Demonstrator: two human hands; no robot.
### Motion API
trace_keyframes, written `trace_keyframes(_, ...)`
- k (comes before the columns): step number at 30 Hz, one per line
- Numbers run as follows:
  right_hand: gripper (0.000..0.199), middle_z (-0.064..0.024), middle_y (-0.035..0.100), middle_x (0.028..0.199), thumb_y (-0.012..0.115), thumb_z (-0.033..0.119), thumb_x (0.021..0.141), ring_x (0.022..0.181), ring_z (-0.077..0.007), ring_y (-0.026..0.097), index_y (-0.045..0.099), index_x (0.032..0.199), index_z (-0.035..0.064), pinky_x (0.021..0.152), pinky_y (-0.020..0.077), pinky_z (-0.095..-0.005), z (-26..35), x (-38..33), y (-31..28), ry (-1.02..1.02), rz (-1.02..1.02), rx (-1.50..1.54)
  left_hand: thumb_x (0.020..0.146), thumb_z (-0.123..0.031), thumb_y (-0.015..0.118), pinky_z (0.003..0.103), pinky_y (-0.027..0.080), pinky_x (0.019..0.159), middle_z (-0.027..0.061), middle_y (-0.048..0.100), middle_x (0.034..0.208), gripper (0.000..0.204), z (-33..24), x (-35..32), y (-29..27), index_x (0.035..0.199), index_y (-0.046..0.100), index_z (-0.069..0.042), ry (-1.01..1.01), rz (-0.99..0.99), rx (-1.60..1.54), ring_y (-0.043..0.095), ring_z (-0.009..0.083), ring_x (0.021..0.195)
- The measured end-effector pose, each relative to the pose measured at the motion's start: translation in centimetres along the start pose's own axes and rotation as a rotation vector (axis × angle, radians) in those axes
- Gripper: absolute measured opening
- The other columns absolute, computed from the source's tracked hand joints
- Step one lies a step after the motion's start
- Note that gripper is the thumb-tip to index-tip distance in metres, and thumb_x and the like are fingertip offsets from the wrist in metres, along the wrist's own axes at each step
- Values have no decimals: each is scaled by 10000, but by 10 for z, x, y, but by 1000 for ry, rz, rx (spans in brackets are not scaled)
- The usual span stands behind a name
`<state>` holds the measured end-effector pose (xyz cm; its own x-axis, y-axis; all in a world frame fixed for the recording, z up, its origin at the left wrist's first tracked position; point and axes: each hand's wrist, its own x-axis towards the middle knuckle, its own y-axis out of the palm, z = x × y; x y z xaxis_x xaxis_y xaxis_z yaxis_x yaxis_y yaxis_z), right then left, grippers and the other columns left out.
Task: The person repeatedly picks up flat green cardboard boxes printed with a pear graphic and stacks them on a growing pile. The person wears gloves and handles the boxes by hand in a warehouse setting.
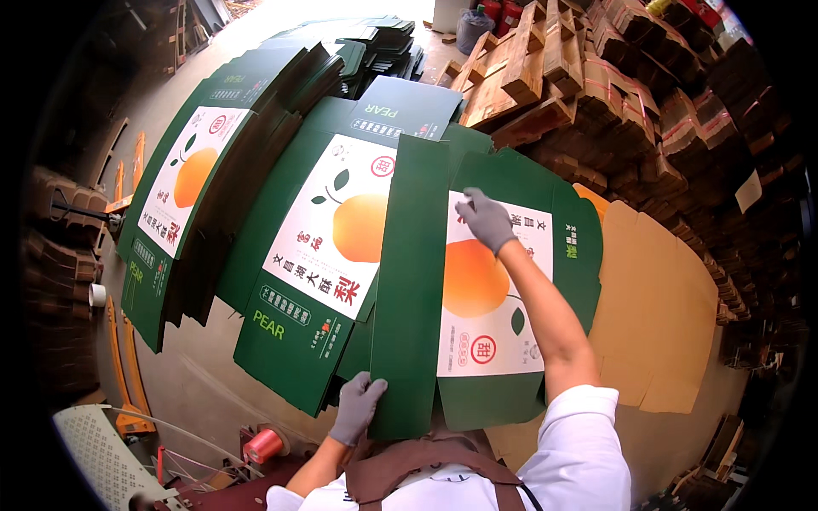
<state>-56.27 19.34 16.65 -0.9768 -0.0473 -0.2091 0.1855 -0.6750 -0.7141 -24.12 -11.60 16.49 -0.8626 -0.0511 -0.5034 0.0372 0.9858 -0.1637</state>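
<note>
Steady the pear-carton blank (473, 294), this side of the wooden pallet (521, 77), with left hand (356, 409) at the edge farther from it (cannot tell if gripping) and right hand (489, 221) apart, nearer, loosely open; press evenly.

head: worn left fisheye | looks down, ahead | near, above left hand (356, 409), right hand (488, 221)

The right forearm (550, 311) hides part of the right green carton (473, 281), and the picture's far edge cuts off the wooden pallet (521, 77) beyond.
</note>
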Motion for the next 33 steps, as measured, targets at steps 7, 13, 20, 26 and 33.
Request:
trace_keyframes(7, 659, -198, 663, 1196, 525, 531, 941, 1206, -323, 570, 458, 1467, 140, 1143, 217, -576, 14, 125, 28, -71, -150, -569, 920, -142, 697, 215, 408, 605, -43, 588, 742, 188, -40, -31, 15, 929, 684, 45, -281, -70, -143, 490, 30, 700)
trace_keyframes(13, 778, -256, 665, 1159, 551, 598, 896, 1157, -335, 614, 421, 1487, 108, 1134, 217, -574, 7, 133, 30, 24, -140, -651, 914, -149, 706, 226, 420, 604, -27, 593, 718, 195, -18, 2, 6, 905, 674, 43, -278, -11, -104, 497, 40, 675)
trace_keyframes(20, 759, -204, 709, 1131, 651, 621, 836, 1029, -338, 675, 589, 1304, 26, 911, 483, -410, -65, 129, -28, 182, -207, -416, 917, -184, 692, 264, 442, 589, 36, 601, 690, 238, -17, 60, -27, 958, 658, 48, -210, 87, 4, 518, 64, 643)
trace_keyframes(26, 293, 14, 629, 842, 668, 306, 965, 759, -75, 564, 669, 1036, 22, 708, 443, -217, -124, 122, -45, 252, -3, 329, 929, -210, 677, 288, 467, 592, 113, 654, 721, 261, -14, 83, -34, 967, 661, 48, -257, 112, -1, 574, 112, 635)
trace_keyframes(33, 316, -39, 630, 937, 590, 262, 1005, 838, -102, 568, 621, 1125, -28, 760, 472, -250, -79, 102, -31, 59, -267, 156, 864, -36, 721, 316, 542, 727, 115, 685, 957, 323, -11, 87, -40, 1165, 607, -13, 37, -85, 189, 677, 191, 812)
